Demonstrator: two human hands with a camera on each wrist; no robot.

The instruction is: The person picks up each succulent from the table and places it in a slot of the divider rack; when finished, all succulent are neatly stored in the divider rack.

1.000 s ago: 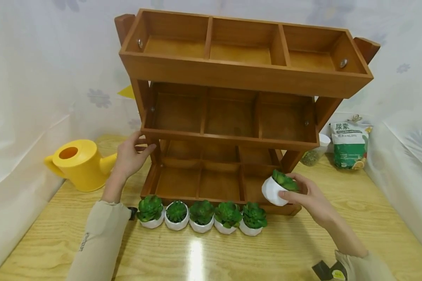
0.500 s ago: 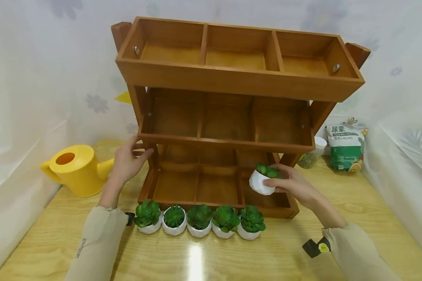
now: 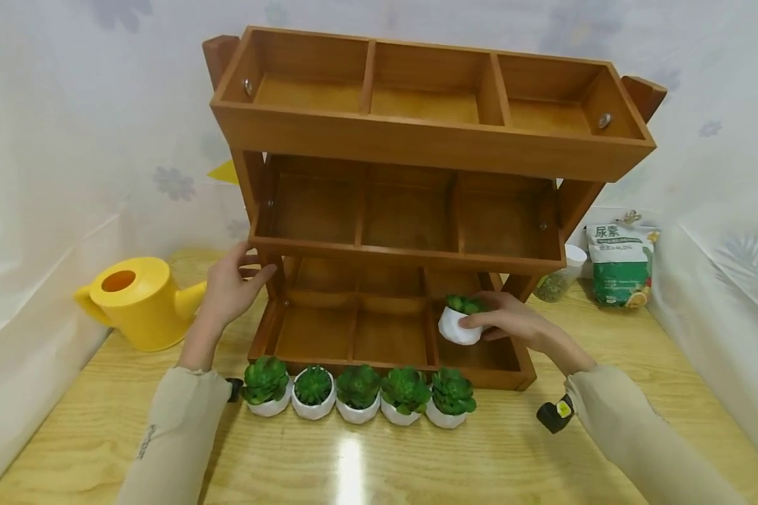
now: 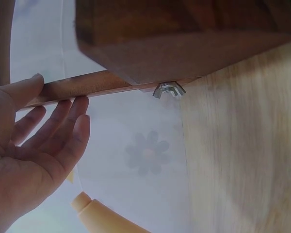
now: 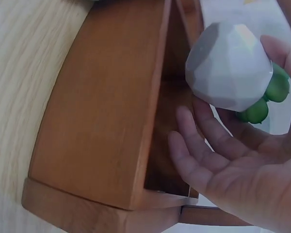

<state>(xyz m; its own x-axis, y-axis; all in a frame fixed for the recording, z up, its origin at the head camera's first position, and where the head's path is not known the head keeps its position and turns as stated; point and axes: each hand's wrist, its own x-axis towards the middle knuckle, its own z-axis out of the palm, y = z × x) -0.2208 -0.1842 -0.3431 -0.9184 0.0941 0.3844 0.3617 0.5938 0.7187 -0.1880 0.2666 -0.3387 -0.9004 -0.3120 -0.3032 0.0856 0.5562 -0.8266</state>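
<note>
My right hand point(image 3: 512, 321) holds a potted succulent point(image 3: 460, 328) in a white faceted pot, thumb on one side and fingers on the other. It is over the lowest tier's right compartment of a brown wooden plant stand point(image 3: 417, 140). The right wrist view shows the white pot point(image 5: 230, 68) tilted near the compartment wall, green leaves partly behind the hand. At the stand's left side, my left hand point(image 3: 232, 284) grips a leg point(image 4: 87, 85) between thumb and fingertips. Several more potted succulents point(image 3: 358, 407) stand in a row before the lowest tier.
A yellow watering can point(image 3: 142, 308) stands left of the stand on the wooden table point(image 3: 278, 463). Behind the right side are a white-lidded jar point(image 3: 559, 277) and a green-and-white bag point(image 3: 623, 266). A metal wing nut point(image 4: 169, 89) sticks out beside the leg.
My right hand has carried the potted succulent leftward and inward over the lowest right compartment, and the pot has become more upright. The left hand stays at the leg; the head view shifted slightly.
</note>
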